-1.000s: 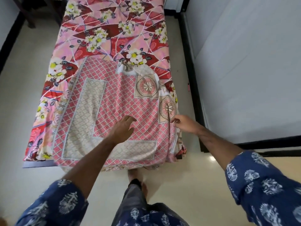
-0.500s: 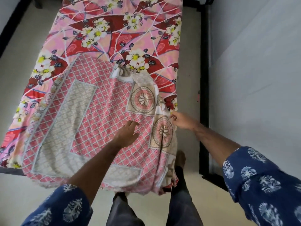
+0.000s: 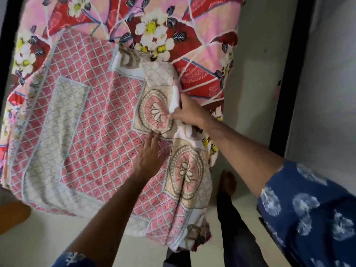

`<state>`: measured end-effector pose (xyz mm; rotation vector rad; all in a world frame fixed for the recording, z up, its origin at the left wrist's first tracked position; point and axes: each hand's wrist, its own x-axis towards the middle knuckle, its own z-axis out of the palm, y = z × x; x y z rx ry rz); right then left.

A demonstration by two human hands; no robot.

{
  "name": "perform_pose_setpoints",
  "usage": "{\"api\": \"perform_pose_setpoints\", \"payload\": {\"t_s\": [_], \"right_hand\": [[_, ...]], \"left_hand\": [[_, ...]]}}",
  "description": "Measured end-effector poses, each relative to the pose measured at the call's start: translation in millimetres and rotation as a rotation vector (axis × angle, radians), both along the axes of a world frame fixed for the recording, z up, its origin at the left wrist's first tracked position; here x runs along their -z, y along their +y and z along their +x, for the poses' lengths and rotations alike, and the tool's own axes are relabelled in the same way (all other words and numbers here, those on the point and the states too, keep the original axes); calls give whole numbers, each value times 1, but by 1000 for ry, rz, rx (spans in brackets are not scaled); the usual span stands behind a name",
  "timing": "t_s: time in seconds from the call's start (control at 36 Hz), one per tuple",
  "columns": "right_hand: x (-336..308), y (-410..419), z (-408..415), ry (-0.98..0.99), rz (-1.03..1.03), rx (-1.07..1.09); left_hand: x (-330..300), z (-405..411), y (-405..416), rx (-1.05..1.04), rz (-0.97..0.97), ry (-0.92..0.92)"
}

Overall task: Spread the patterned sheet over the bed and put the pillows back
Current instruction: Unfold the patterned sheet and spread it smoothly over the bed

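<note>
The left hand [image 3: 149, 151] presses flat on the folded patterned sheet [image 3: 92, 120], anchoring it, while the right hand [image 3: 187, 111] pinches its right edge, apparently to unfold it across the bed [image 3: 202, 35].

blue white-printed sleeves [image 3: 312, 214], dark trousers [image 3: 237, 234]

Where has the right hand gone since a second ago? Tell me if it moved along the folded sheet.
Yes. The right hand moved up the patterned sheet, from beside the lower medallion to the upper medallion, pinching its white edge there.
</note>
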<state>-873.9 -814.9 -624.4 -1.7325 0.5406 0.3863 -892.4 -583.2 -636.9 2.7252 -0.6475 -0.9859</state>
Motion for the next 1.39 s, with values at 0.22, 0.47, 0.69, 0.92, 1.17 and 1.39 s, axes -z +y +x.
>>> {"api": "perform_pose_setpoints", "payload": {"t_s": [0.22,0.47,0.69,0.92,1.17,1.39], "right_hand": [[-42,-7,-83,-312,-527,192],[-17,-44,-56,-325,-366,356],[4,-73,59,-235,-340,-197],[2,-84,86,-117,-499,-366],[-27,-99,58,-259,-65,-367],[-57,-86,21,-132,213,-286]], "left_hand": [[-3,3,3,120,96,-116],[-16,45,-23,96,-141,-286],[-26,117,-85,199,-376,-336],[-33,148,-120,256,-443,-374],[-39,163,-147,555,-317,-395],[-66,180,-138,411,-379,-709]]}}
